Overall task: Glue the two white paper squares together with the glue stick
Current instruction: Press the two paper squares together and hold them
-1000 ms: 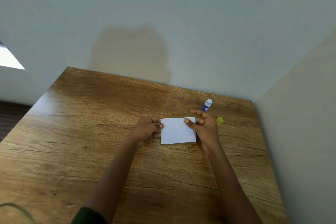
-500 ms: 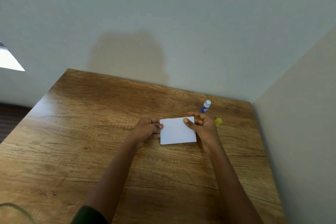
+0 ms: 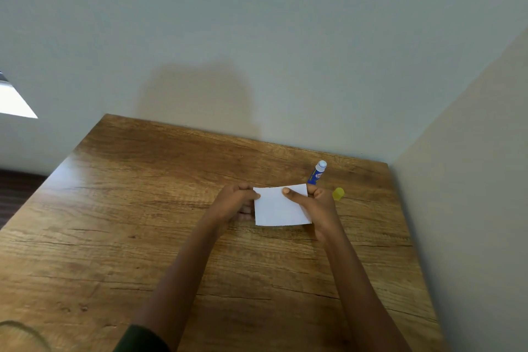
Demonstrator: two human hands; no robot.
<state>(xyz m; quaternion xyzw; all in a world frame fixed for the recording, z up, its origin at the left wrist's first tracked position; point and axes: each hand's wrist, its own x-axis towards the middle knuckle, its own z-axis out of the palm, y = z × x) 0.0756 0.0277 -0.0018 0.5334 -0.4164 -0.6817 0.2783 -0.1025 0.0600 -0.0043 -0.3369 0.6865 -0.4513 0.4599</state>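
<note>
- Paper squares (image 3: 281, 206): only one white face shows, so the two are probably stacked edge to edge. No seam is visible. They sit over the far-right part of the bench (image 3: 143, 208), short of its far edge and between both hands.
- Left grip (image 3: 235, 203): pinches the sheet's left edge, thumb on top and fingers curled below.
- Right grip (image 3: 318, 204): pinches the right side, thumb laid across the top near the sheet's far edge, fingers tucked behind.
- Cannot tell whether the sheet rests on the bench or is held just above it.
- Handling, as a judgement: very light, thin and floppy, and it creases easily. The layers may slide on wet glue. Best held at the edges or corners, then pressed flat from the middle outward.
- Glue stick (image 3: 317, 173): blue body, white tip, uncapped, just beyond the right grip towards the far edge. Cannot tell whether it is standing or lying.
- Yellow cap (image 3: 338, 193): just beside the right grip on the side of the bench's right edge, apart from the stick.
- Stick and cap are both close enough for the right grip to knock them.
- Walls close off the bench's far and right edges.
</note>
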